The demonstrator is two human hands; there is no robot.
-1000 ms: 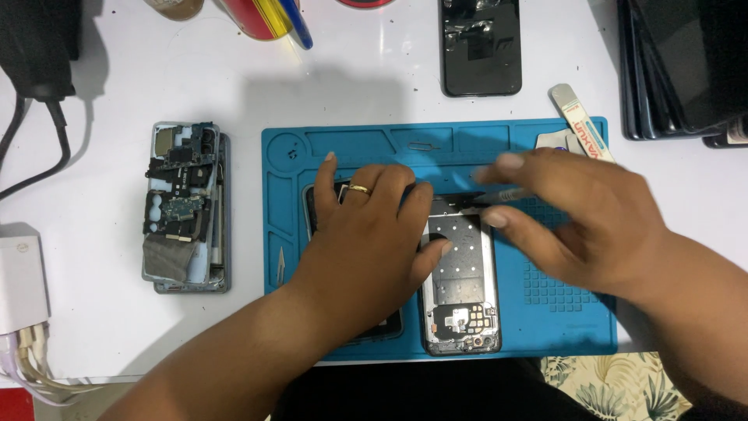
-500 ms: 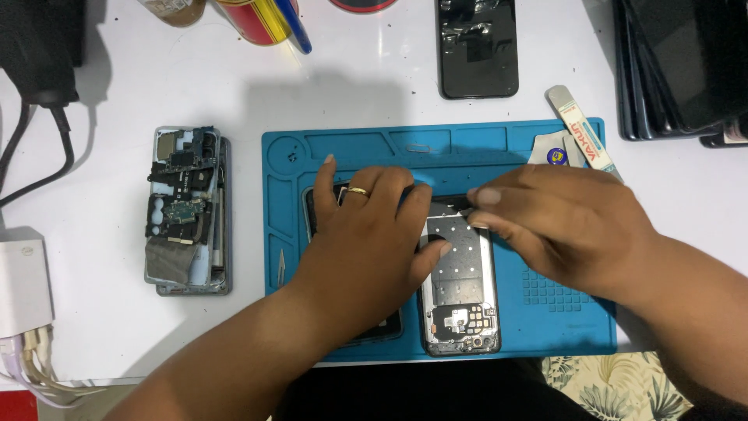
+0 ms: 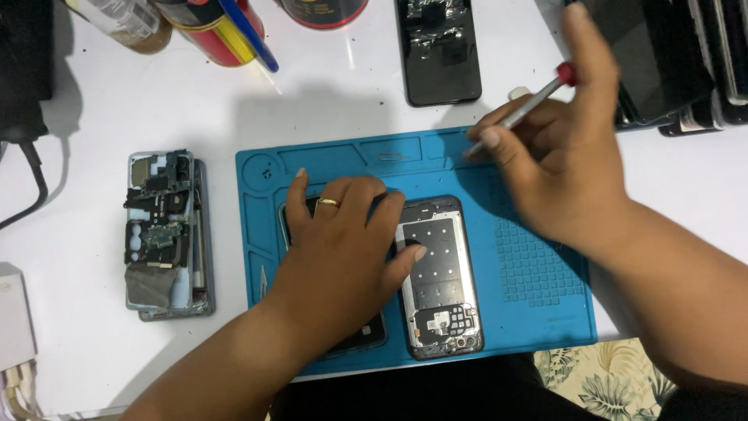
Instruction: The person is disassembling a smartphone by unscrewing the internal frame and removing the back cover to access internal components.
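My left hand (image 3: 339, 249), with a gold ring, lies flat on a dark phone part on the blue work mat (image 3: 538, 312), its thumb touching the opened phone frame (image 3: 440, 281) beside it. My right hand (image 3: 561, 164) is raised over the mat's upper right corner and grips a thin metal screwdriver (image 3: 522, 105) with a red cap, tip pointing down toward the mat's top edge.
A disassembled phone (image 3: 165, 234) with exposed boards lies left of the mat. A black phone back (image 3: 440, 51) lies above the mat. Dark screens (image 3: 686, 62) are stacked at top right. Cans and bottles (image 3: 210, 23) stand along the top edge, a black cable (image 3: 27, 195) at the left.
My right hand lifted off the phone frame and moved up and right with the screwdriver. The left hand stayed in place. The view is now closer.
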